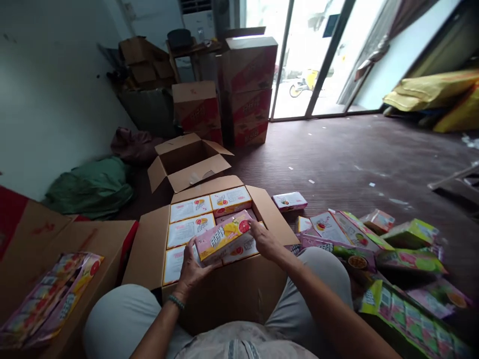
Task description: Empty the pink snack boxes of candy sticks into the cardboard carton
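I hold a pink carton with an orange fruit picture (224, 238) over an open cardboard box (149, 249) that stands between my knees. My left hand (191, 269) grips the carton's near left end, with a beaded bracelet on the wrist. My right hand (265, 240) grips its right end. Inside the box lie several white and pink cartons (189, 229) packed flat in rows. The held carton sits tilted just above them.
Loose pink and green cartons (374, 244) lie scattered on the dark floor to my right. An empty open box (187, 162) stands behind the packed one. Stacked cardboard boxes (247, 89) rise by the glass door. A wrapped multipack (48, 299) rests on a box at my left.
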`<state>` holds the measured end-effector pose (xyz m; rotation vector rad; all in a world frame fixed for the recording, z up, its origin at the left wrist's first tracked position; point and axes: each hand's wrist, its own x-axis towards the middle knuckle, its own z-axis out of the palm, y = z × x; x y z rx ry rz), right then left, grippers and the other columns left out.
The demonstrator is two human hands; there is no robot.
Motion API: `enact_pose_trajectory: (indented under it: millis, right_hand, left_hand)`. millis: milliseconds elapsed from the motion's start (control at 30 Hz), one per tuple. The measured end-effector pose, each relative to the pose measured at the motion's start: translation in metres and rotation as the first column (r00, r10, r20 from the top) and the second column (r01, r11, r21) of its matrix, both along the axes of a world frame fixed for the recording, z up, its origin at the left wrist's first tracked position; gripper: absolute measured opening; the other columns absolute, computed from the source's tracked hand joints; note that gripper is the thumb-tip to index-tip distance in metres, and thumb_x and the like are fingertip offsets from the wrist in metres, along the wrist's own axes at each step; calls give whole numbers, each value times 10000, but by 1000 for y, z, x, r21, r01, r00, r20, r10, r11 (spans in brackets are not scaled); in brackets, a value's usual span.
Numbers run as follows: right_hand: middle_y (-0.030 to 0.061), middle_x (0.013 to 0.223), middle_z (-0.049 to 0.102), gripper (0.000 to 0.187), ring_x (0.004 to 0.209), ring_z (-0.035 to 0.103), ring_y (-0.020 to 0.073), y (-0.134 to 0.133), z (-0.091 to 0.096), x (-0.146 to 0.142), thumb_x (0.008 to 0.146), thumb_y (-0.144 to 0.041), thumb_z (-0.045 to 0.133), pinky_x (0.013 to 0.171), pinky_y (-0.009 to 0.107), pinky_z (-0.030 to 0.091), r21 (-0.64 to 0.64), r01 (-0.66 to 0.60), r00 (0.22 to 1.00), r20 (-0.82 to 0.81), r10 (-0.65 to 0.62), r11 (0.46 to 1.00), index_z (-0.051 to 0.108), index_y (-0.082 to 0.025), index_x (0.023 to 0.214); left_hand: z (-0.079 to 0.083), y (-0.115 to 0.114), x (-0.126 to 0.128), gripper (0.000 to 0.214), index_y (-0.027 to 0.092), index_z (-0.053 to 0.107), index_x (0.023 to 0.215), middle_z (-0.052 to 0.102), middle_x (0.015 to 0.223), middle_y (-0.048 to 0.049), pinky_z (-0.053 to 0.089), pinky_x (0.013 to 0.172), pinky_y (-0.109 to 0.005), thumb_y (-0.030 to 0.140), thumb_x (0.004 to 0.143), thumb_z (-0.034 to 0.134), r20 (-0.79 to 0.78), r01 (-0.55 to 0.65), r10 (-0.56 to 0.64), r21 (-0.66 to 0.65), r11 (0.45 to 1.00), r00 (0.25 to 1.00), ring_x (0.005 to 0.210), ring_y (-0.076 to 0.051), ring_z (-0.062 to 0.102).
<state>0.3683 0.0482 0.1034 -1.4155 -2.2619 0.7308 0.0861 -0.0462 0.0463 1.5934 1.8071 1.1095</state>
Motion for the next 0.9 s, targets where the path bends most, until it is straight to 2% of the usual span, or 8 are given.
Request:
enact_pose_trajectory:
  millis: [133, 233, 300, 433, 500, 633, 800, 900]
  right_hand:
    - [113, 1099, 662, 373, 969, 603, 202, -8, 42, -39, 939, -106, 348, 791, 264, 419, 22, -271, 923, 289, 253, 962, 565, -175, 1235]
    - [121, 994, 704, 324, 859, 642, 207, -5, 72, -70, 946, -114, 364, 694, 261, 382, -10, -330, 799, 530, 284, 944, 560, -155, 1201]
    - [127, 904, 721, 305, 787, 663, 220, -6, 82, -94, 955, -127, 359, 636, 273, 372, -31, -386, 711, 627, 319, 922, 567, -136, 1178]
    - [137, 874, 729, 283, 783, 693, 265, -14, 74, -135, 933, -109, 402, 610, 307, 415, -35, -605, 549, 705, 449, 795, 616, -125, 1117]
    - [150, 895, 731, 280, 802, 700, 271, -19, 67, -146, 916, -86, 422, 627, 326, 447, -36, -659, 499, 726, 472, 752, 635, -114, 1097]
    - [164, 912, 732, 282, 831, 707, 263, -18, 65, -150, 918, -79, 430, 666, 336, 479, -47, -664, 481, 738, 474, 747, 659, -107, 1082]
    - [139, 927, 734, 233, 814, 698, 226, -1, 69, -138, 946, -169, 477, 646, 271, 448, -182, -580, 506, 683, 526, 794, 663, -133, 1082]
    - [146, 1019, 711, 240, 879, 675, 211, 8, 69, -131, 960, -132, 436, 696, 268, 443, -186, -620, 493, 663, 563, 762, 652, -111, 1061]
  left_hand:
    - [7, 15, 4, 944, 191, 356, 1374, 453, 1333, -140, 331, 1156, -503, 319, 571, 837, -79, 40, -39, 11, 999, 996, 1310, -329, 427]
    - [8, 21, 2, 864, 163, 425, 1310, 498, 1264, -136, 360, 1137, -494, 253, 546, 818, -63, 78, -77, 7, 997, 995, 1249, -328, 471]
    - [6, 21, 1, 840, 168, 439, 1289, 508, 1248, -125, 383, 1118, -490, 210, 532, 800, -42, 67, -67, 4, 998, 997, 1226, -322, 489]
    - [2, 17, -1, 796, 182, 444, 1268, 522, 1223, -110, 410, 1091, -487, 180, 546, 778, -28, 50, -49, 23, 998, 998, 1191, -302, 509]
    - [0, 17, -1, 776, 175, 445, 1259, 529, 1208, -113, 424, 1074, -478, 199, 564, 788, -26, 54, -54, 38, 998, 998, 1172, -294, 517]
    - [0, 18, -2, 778, 179, 451, 1249, 533, 1195, -101, 440, 1057, -447, 206, 560, 811, -27, 55, -53, 41, 998, 998, 1156, -279, 529]
    - [-5, 18, -2, 790, 171, 436, 1267, 530, 1211, -110, 422, 1079, -453, 203, 570, 807, -50, 59, -57, 39, 998, 997, 1175, -288, 518]
    - [-11, 18, -3, 804, 175, 431, 1270, 525, 1213, -115, 428, 1072, -482, 223, 563, 810, -52, 55, -52, 63, 997, 997, 1176, -307, 512]
